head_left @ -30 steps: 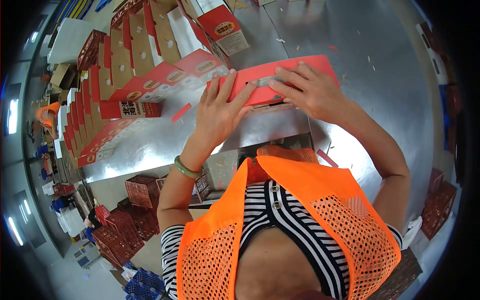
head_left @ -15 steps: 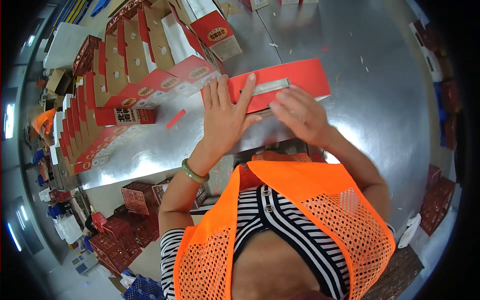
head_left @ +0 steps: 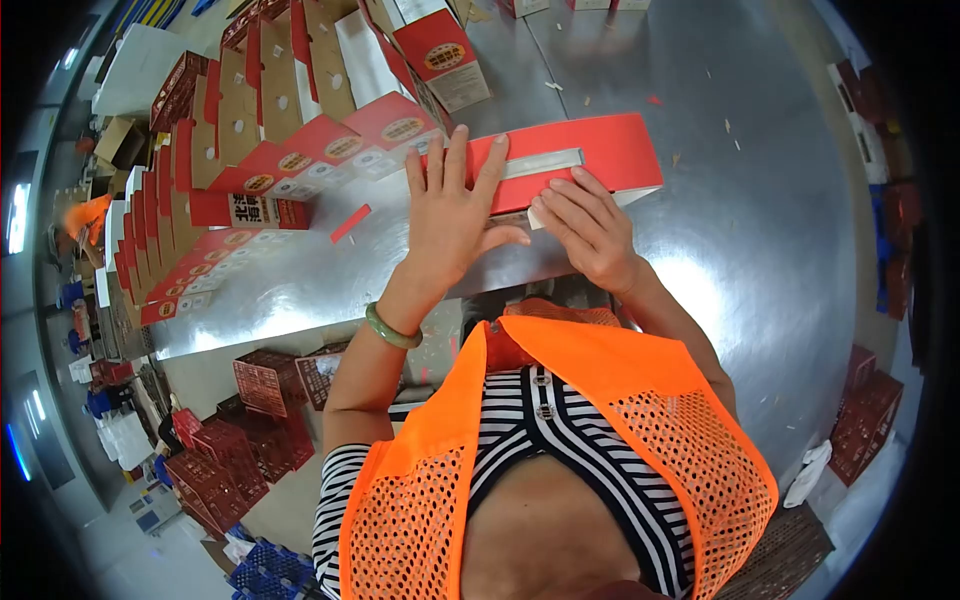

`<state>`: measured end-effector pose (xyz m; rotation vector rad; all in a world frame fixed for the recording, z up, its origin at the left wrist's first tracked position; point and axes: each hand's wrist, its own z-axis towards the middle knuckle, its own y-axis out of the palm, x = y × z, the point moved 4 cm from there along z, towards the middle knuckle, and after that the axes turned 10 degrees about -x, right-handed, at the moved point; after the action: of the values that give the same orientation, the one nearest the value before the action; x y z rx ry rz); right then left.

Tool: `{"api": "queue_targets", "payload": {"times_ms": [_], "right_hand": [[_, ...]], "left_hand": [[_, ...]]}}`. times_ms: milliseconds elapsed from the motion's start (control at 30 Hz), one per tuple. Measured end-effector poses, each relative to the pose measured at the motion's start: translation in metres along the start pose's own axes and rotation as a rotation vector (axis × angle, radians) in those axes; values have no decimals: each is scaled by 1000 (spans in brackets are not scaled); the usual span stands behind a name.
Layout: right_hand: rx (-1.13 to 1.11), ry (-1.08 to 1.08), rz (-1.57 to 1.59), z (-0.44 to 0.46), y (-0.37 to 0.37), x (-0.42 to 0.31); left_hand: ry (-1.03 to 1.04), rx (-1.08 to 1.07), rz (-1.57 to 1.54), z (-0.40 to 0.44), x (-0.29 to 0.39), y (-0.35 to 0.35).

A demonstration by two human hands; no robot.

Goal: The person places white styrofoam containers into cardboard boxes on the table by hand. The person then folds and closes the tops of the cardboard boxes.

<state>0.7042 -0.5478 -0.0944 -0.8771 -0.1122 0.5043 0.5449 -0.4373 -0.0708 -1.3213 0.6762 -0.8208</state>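
Note:
A red box (head_left: 610,150) lies on the metal table (head_left: 740,230), with a silvery strip (head_left: 545,162) showing along an opening in its top. My left hand (head_left: 445,205) rests on the box's left end with fingers spread and the thumb near the front edge. My right hand (head_left: 590,225) touches the front edge near the strip, its fingers close together, the thumb hidden. A white flap or edge shows below the box's right front corner. Left of the box lies a small red strip (head_left: 350,223) on the table.
Rows of open red-and-brown cartons (head_left: 285,100) stand at the left of the table, with a closed red box (head_left: 440,55) behind. Scraps dot the tabletop. Red crates (head_left: 270,382) sit on the floor below. A person in orange (head_left: 90,218) is at far left.
My right hand has drawn back from the top of the box toward its front edge, uncovering more of the silvery strip. My left hand stays on the left end, its fingers more spread.

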Motion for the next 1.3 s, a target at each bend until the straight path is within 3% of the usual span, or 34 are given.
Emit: {"api": "queue_targets", "payload": {"times_ms": [200, 267, 300, 367, 433, 500, 567, 700, 767, 800, 867, 900, 967, 1100, 1167, 1200, 1267, 1300], "right_hand": [[-13, 65, 129, 13, -2, -1], [-614, 489, 238, 22, 7, 8], [-611, 485, 227, 30, -4, 13], [-302, 358, -41, 53, -30, 21], [-397, 236, -146, 47, -30, 45], [-660, 97, -52, 39, -22, 66], [-676, 92, -86, 40, -32, 84], [-826, 445, -223, 20, -60, 168], [-769, 679, -256, 12, -69, 225], [-770, 665, -269, 12, -67, 249], [-655, 867, -413, 9, -68, 298], [-642, 857, -424, 6, -66, 314], [-565, 848, -530, 6, -61, 340], [-438, 736, -803, 10, -39, 324], [-210, 584, -529, 10, -28, 291], [-203, 596, -525, 2, -19, 287], [-175, 557, -123, -14, 1, 277], [-168, 580, -118, -12, 4, 265]], "left_hand": [[64, 88, -99, 16, 13, -5], [59, 102, -70, 17, 15, -4], [51, 124, -34, 21, 16, -4], [37, 133, -81, 19, 19, -8], [25, 146, -118, 18, 17, -13], [19, 110, -271, 23, 14, -11], [76, 145, -338, 30, 13, -15], [-36, 274, -167, 43, -4, -21], [-161, 288, -400, 60, -25, -15], [-168, 304, -404, 76, -30, -16], [-261, 435, -501, 120, -43, -23], [-258, 454, -499, 142, -47, -25], [-503, 249, -572, 182, -67, -13], [-511, 369, -449, 208, -88, -2], [-551, 351, -468, 189, -78, -6], [-470, 390, -462, 177, -72, 1], [-324, 352, -446, 137, -46, -3], [-278, 384, -481, 110, -31, -10]]}}
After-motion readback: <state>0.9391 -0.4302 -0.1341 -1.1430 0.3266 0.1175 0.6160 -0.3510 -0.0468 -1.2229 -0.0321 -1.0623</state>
